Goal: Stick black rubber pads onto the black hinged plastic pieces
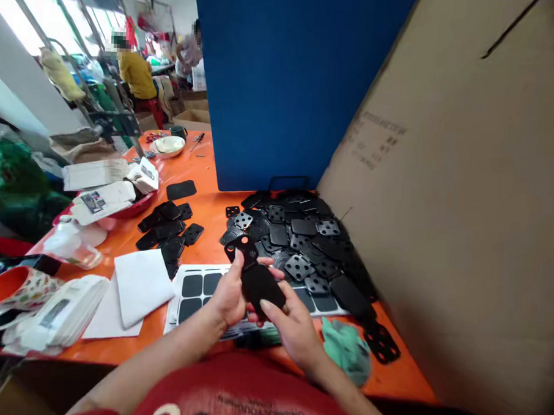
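Observation:
Between my two hands is a flat black part, with a wide plain end and a narrower end pierced by round holes. My left hand grips its holed end, thumb on top. At the plain end, my right hand pinches it with the thumb on its face. Beneath my hands lies a white sheet bearing rows of black rounded squares. Just beyond, a large pile of similar black parts spreads over the orange table. A smaller heap of black parts sits to the left.
A blue panel rises behind the pile, and a tall cardboard wall closes the right side. White papers, packets and a patterned mug stand at left. Green crumpled material lies at the right front edge. People work far back.

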Motion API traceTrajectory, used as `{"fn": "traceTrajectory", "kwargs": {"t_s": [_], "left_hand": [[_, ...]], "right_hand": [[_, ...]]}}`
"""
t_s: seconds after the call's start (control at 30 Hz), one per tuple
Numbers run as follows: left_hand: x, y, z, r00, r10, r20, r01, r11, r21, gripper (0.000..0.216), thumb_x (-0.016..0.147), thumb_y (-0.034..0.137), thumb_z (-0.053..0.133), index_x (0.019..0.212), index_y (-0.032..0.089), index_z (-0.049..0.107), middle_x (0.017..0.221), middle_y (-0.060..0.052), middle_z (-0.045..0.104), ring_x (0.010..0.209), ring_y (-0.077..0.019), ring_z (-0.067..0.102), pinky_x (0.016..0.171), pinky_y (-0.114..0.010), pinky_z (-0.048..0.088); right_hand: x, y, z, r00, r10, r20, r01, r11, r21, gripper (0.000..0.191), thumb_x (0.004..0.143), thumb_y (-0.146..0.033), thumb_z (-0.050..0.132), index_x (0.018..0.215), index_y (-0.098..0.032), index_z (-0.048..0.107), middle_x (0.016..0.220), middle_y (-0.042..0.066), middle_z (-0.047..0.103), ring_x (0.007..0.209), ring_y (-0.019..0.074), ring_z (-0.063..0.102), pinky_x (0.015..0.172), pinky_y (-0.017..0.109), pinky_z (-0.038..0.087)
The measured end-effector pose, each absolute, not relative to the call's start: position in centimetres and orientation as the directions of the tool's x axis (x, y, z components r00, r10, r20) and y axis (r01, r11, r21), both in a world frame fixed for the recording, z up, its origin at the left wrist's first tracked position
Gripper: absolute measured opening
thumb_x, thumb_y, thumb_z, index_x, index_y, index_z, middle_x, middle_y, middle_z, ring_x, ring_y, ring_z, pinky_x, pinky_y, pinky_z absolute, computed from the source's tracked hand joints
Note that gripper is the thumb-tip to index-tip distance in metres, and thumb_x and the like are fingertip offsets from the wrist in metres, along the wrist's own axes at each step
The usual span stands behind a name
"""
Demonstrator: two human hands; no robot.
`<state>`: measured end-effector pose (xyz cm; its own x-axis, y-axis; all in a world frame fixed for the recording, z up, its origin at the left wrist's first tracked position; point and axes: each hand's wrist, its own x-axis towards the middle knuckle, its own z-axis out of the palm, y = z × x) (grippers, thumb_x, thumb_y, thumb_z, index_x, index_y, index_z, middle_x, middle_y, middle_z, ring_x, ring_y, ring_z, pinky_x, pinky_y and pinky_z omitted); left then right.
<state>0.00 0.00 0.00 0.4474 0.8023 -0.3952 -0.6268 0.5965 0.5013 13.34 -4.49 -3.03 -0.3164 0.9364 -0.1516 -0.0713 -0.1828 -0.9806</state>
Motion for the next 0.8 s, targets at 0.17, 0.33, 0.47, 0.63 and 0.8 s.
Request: {"fn": "traceTrajectory", "kwargs": {"t_s": [0.17, 0.33, 0.47, 0.63, 0.8], "left_hand": [[-0.9, 1.4, -0.2, 0.391, 0.856, -0.338, -0.749, 0.509, 0.425, 0.052, 0.095, 0.057, 0.034, 0.102, 0.013, 0.062, 0.084, -0.013, 0.07, 0.085, -0.0264, 0.068, 0.085, -0.046, 0.052], [-2.1, 2.1, -0.9, 0.426, 0.839, -0.338, -0.788, 0.527, 0.317, 0.058, 0.091, 0.063, 0.036, 0.091, 0.012, 0.062, 0.082, -0.011, 0.065, 0.083, -0.0257, 0.065, 0.09, -0.054, 0.049], [-1.8, 2.5, -2.3, 0.409, 0.843, -0.349, -0.789, 0.519, 0.33, 0.046, 0.092, 0.057, 0.043, 0.088, 0.015, 0.062, 0.077, -0.007, 0.062, 0.076, -0.0208, 0.063, 0.087, -0.051, 0.052], [-1.0, 2.2, -3.0, 0.428, 0.852, -0.301, -0.761, 0.52, 0.388, 0.046, 0.093, 0.055, 0.044, 0.102, 0.015, 0.063, 0.088, -0.009, 0.065, 0.079, -0.0216, 0.065, 0.082, -0.046, 0.054], [-0.1, 1.0, -2.1, 0.503, 0.837, -0.218, -0.748, 0.547, 0.375, 0.055, 0.089, 0.061, 0.049, 0.108, 0.011, 0.064, 0.102, -0.015, 0.068, 0.098, -0.0276, 0.065, 0.092, -0.043, 0.05]], "right_hand": [[22.2, -5.9, -3.7, -0.259, 0.953, 0.16, 0.636, 0.293, -0.714, 0.032, 0.09, -0.042, 0.056, 0.115, -0.022, 0.059, 0.099, 0.01, 0.071, 0.089, 0.0266, 0.068, 0.08, 0.042, 0.054], [30.0, -9.7, -8.2, -0.355, 0.903, 0.24, 0.878, 0.411, -0.244, 0.045, 0.081, -0.051, 0.066, 0.12, -0.028, 0.065, 0.113, 0.012, 0.067, 0.097, 0.0317, 0.065, 0.075, 0.044, 0.056], [30.6, -11.2, -10.0, -0.357, 0.882, 0.307, 0.819, 0.454, -0.35, 0.032, 0.091, -0.036, 0.055, 0.12, -0.029, 0.065, 0.113, 0.01, 0.066, 0.101, 0.0252, 0.065, 0.08, 0.036, 0.057], [25.7, -8.6, -4.4, 0.02, 0.945, 0.327, 0.73, 0.21, -0.65, 0.029, 0.091, -0.038, 0.056, 0.117, -0.026, 0.058, 0.11, 0.008, 0.065, 0.096, 0.0224, 0.066, 0.082, 0.033, 0.055], [18.2, -4.6, 0.6, -0.196, 0.829, 0.524, 0.45, 0.551, -0.703, 0.013, 0.089, -0.022, 0.058, 0.101, -0.024, 0.057, 0.093, 0.004, 0.063, 0.085, 0.0194, 0.062, 0.075, 0.031, 0.053]]}}
